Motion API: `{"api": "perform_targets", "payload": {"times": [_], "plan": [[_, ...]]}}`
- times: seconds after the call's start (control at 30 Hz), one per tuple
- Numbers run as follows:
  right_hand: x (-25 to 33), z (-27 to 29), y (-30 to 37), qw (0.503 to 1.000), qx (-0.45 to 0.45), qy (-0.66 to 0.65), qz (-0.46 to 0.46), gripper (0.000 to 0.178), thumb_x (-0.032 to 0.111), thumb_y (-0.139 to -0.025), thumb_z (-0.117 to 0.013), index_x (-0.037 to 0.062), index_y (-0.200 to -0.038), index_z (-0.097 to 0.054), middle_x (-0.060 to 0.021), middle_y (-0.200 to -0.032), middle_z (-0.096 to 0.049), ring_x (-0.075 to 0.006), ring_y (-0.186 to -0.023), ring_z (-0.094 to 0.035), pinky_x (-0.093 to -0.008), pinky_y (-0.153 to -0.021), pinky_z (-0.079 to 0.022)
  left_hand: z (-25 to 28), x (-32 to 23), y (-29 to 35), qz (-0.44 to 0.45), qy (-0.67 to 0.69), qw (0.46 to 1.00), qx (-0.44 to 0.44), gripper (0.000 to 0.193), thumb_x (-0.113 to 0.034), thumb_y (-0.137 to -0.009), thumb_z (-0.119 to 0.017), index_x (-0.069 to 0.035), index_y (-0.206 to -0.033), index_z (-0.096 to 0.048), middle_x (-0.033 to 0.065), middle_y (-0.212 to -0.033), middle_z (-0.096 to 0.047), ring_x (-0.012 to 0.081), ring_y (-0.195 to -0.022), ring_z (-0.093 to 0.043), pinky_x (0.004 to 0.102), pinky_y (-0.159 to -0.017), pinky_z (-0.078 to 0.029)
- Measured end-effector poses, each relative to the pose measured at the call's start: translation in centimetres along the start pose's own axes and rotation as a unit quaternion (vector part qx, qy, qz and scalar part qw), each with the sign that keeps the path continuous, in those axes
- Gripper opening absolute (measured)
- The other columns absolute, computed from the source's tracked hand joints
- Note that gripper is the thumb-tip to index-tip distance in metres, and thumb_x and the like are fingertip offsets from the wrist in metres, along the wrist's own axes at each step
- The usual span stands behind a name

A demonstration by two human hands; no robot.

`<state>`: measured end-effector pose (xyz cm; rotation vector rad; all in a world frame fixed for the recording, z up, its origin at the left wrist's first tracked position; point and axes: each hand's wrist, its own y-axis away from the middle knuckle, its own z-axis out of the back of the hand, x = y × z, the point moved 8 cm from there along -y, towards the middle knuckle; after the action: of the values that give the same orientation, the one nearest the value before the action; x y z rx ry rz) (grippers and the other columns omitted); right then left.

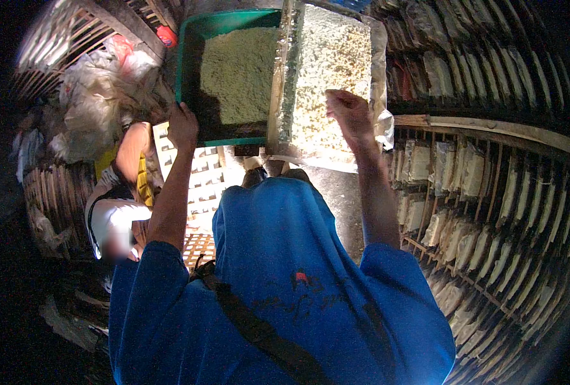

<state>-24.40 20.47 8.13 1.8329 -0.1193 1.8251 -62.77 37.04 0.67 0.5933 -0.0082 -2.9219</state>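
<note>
My left hand [183, 126] is at the near left corner of a green tub [183, 58], its fingers closed on the rim. Pale, crumbly, grain-like material [240, 77] fills most of the tub, shaded along the left and near sides. Right beside it lies a long tray [285, 83] lined with clear plastic sheet [378, 58]. A sunlit layer of similar pale, lumpy grains [327, 58] covers it. Over the tray's right part hangs my right hand [350, 115], fingers curled together. Whatever those fingers may hold is hidden.
Slatted racks [484, 167] packed with flat pale slabs line the right side. Crumpled plastic bags [95, 102] are heaped at the left. Another person [131, 160] is close by my left arm, near a white lattice crate [198, 173].
</note>
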Motion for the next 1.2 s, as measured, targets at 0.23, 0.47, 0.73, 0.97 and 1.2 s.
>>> {"api": "perform_targets", "payload": {"times": [0.23, 0.47, 0.73, 0.97, 1.2], "plan": [[-2.0, -12.7, -0.7, 0.994, 0.089, 0.059, -0.007, 0.019, 0.015, -0.084, -0.065, -0.0032, -0.091, -0.066, -0.0084, -0.072, -0.064, -0.0113, -0.058, -0.057, -0.0262, -0.052, -0.047, -0.2, -0.2, 0.0, 0.031, -0.013, 0.999, 0.037, 0.042, -0.042, -0.095, -0.032, -0.007, -0.114, -0.047, 0.0246, -0.096, -0.063, 0.0438, -0.084, -0.063, 0.055, -0.071, -0.048], [6.1, -20.4, -4.3, 0.951, 0.02, 0.199, 0.237, 0.021, 0.022, -0.085, -0.064, 0.0021, -0.08, -0.068, -0.0061, -0.062, -0.059, -0.0124, -0.055, -0.052, -0.0323, -0.054, -0.045, -3.1, 2.8, -1.1, 0.016, -0.025, 0.999, 0.04, 0.042, -0.042, -0.095, -0.032, -0.008, -0.115, -0.046, 0.0252, -0.091, -0.064, 0.0441, -0.082, -0.063, 0.0551, -0.07, -0.048], [5.4, -24.7, -12.7, 0.908, 0.079, 0.286, 0.297, 0.035, 0.025, -0.087, -0.059, 0.0089, -0.119, -0.057, -0.0199, -0.104, -0.064, -0.0277, -0.092, -0.064, -0.0379, -0.08, -0.049, -1.0, 0.9, -0.6, 0.045, -0.037, 0.995, 0.084, 0.036, -0.038, -0.096, -0.033, -0.007, -0.111, -0.046, 0.0217, -0.086, -0.065, 0.0411, -0.078, -0.064, 0.0525, -0.066, -0.05], [-11.1, -25.3, -13.7, 0.849, 0.124, 0.501, 0.112, 0.086, 0.045, -0.076, -0.067, 0.007, -0.142, -0.027, -0.0263, -0.139, -0.037, -0.036, -0.129, -0.037, -0.0438, -0.104, -0.035, -0.8, 0.8, -0.6, 0.035, -0.016, 0.997, 0.072, 0.03, -0.034, -0.097, -0.033, -0.008, -0.109, -0.043, 0.0201, -0.085, -0.065, 0.038, -0.077, -0.065, 0.0508, -0.064, -0.051], [-18.4, -28.5, -6.3, 0.782, 0.208, 0.584, 0.06, 0.08, 0.025, -0.072, -0.069, 0.0138, -0.141, -0.031, -0.0215, -0.14, -0.036, -0.0371, -0.129, -0.035, -0.0442, -0.106, -0.034, -1.0, 1.3, -0.7, 0.054, -0.052, 0.993, 0.097, 0.029, -0.033, -0.097, -0.033, -0.007, -0.106, -0.044, 0.0192, -0.084, -0.064, 0.0386, -0.074, -0.065, 0.0503, -0.061, -0.051]]}}
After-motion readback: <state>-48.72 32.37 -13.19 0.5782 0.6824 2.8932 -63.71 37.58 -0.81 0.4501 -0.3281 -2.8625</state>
